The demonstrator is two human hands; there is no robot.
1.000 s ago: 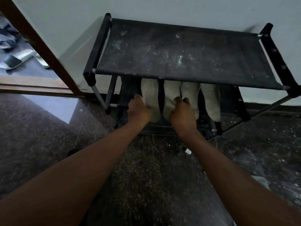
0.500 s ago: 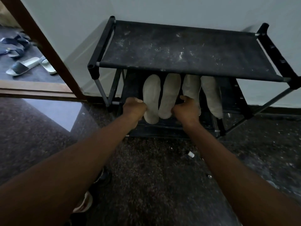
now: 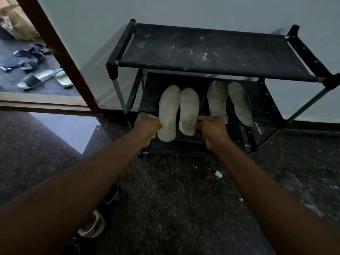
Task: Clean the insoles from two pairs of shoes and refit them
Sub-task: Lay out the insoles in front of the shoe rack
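Several pale grey insoles lie side by side on the middle shelf of a black shoe rack point(image 3: 211, 52). My left hand point(image 3: 148, 127) grips the leftmost insole point(image 3: 168, 111) at its near left edge. My right hand point(image 3: 211, 129) pinches the second insole point(image 3: 189, 109) at its near right edge. Both of these insoles stick out over the shelf's front edge. Two more insoles point(image 3: 218, 100) point(image 3: 239, 103) rest further right on the same shelf, untouched.
The rack stands against a pale wall on a dark speckled floor. A shoe point(image 3: 92, 225) sits on the floor under my left forearm. A small white cap point(image 3: 218, 174) lies near my right arm. Through the doorway at left lie slippers point(image 3: 42, 79).
Both hands have drawn the two left insoles towards me, out from under the top shelf, while the view pulled back from the rack.
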